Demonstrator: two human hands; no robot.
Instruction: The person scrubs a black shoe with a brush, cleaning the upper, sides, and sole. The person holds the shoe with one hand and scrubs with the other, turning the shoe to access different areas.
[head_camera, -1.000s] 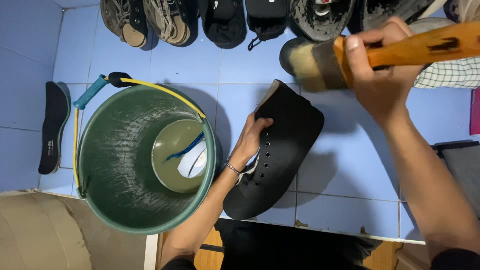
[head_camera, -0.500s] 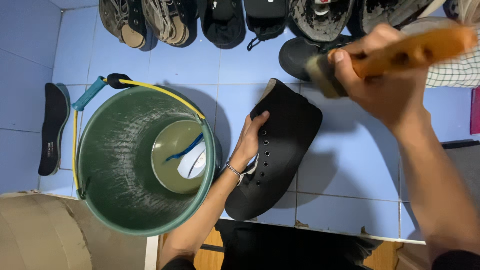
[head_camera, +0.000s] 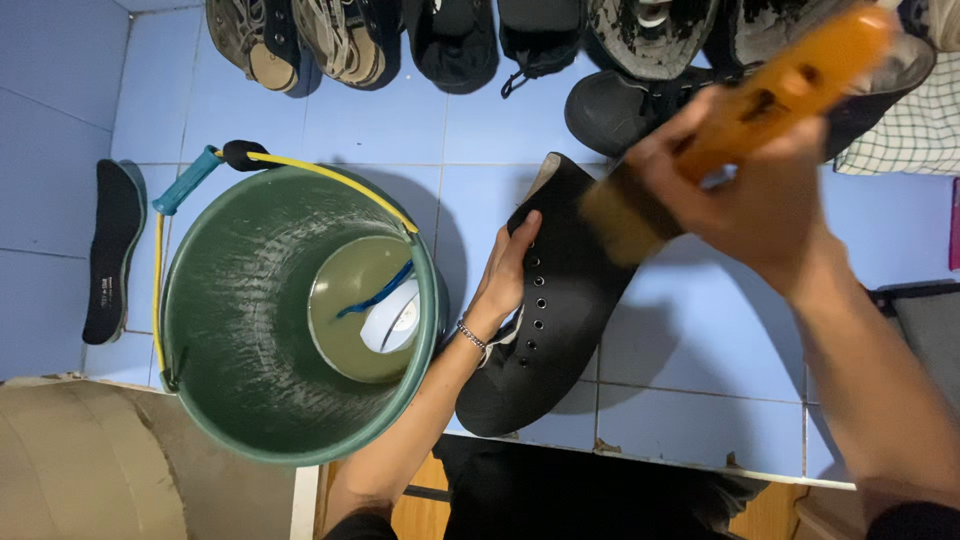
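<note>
My left hand (head_camera: 505, 278) grips the side of a black lace-up shoe (head_camera: 550, 330) that lies on the blue tiled floor, its eyelets facing up. My right hand (head_camera: 760, 200) is closed round the orange wooden handle of a scrubbing brush (head_camera: 700, 140). The blurred bristles of the brush hang just above the shoe's toe end. A bracelet sits on my left wrist.
A green bucket (head_camera: 230, 300) with murky water, a yellow bail handle and a blue grip stands left of the shoe. A row of several shoes (head_camera: 450, 40) lines the far wall. A black insole (head_camera: 112, 250) lies at the far left. Checked cloth (head_camera: 900, 130) at right.
My right hand has brought the brush down and to the left, from above the far shoes to just over the black shoe. My left hand keeps its hold on the shoe.
</note>
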